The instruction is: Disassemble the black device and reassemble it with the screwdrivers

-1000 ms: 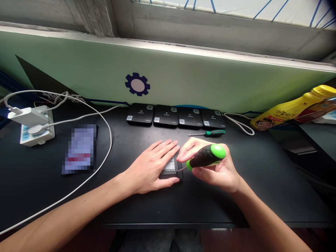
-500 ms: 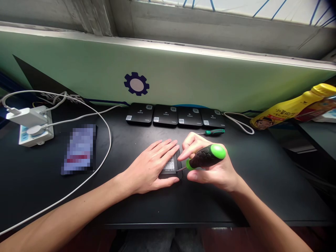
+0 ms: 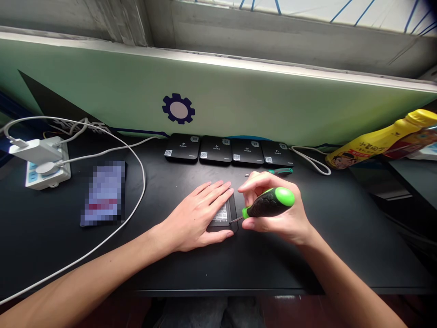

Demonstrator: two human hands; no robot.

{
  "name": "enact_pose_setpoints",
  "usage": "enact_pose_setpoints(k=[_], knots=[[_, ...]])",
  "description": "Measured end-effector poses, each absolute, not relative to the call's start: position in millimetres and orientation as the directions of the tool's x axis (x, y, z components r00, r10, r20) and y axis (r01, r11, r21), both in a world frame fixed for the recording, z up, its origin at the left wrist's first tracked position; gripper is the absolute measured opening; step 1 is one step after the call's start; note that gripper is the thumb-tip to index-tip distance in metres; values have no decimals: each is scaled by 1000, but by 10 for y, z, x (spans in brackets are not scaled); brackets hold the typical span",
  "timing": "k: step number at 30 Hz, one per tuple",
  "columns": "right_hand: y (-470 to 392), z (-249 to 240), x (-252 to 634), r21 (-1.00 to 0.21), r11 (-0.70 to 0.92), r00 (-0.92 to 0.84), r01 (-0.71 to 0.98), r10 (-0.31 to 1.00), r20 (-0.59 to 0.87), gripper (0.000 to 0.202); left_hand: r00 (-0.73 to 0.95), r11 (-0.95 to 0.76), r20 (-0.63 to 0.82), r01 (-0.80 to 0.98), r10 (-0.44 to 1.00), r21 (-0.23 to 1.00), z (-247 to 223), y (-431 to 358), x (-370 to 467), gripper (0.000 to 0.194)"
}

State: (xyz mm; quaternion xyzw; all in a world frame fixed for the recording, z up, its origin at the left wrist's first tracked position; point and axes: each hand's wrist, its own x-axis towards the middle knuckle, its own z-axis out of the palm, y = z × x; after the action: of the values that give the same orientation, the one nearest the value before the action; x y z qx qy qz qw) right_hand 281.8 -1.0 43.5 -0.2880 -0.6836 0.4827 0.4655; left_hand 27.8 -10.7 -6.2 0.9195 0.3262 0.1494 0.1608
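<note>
My left hand [image 3: 201, 216] lies flat with fingers spread on a dark device [image 3: 223, 223] with a printed label, covering much of it. In my right hand [image 3: 285, 223] is a black and green screwdriver [image 3: 269, 202], slanting down to the left. Its tip meets the device near the lower right corner of the label. Behind my right hand a second, smaller green and black screwdriver [image 3: 282, 171] lies on the table.
Several black boxes [image 3: 182, 148] stand in a row along the green partition [image 3: 129, 95]. At the left are a power strip [image 3: 51, 175], white cables and a blurred phone [image 3: 104, 193]. A yellow bottle [image 3: 382, 136] lies at the right.
The fingers of my right hand have shifted around the screwdriver handle, the index finger now farther from the device. My left hand has not moved.
</note>
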Motion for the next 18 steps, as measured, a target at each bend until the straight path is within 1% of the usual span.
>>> enact_pose_setpoints(k=[3,6,14,16,18], knots=[[-16,448,2820,-937,343,-391,-67,855,340,56,744,-737,162,559,648,379,-62,-107,278,89],[-29,475,2805,-945,297,-403,-135,855,326,59,743,-735,156,565,651,376,-62,-107,280,89],[-89,501,2796,-958,228,-444,-173,850,282,45,739,-726,164,549,653,414,-54,-103,280,91],[-83,479,2802,-961,205,-445,-185,855,268,44,741,-727,161,552,652,408,-56,-104,279,93],[-64,458,2802,-954,229,-444,-195,847,294,45,739,-726,159,557,655,404,-58,-106,279,93]])
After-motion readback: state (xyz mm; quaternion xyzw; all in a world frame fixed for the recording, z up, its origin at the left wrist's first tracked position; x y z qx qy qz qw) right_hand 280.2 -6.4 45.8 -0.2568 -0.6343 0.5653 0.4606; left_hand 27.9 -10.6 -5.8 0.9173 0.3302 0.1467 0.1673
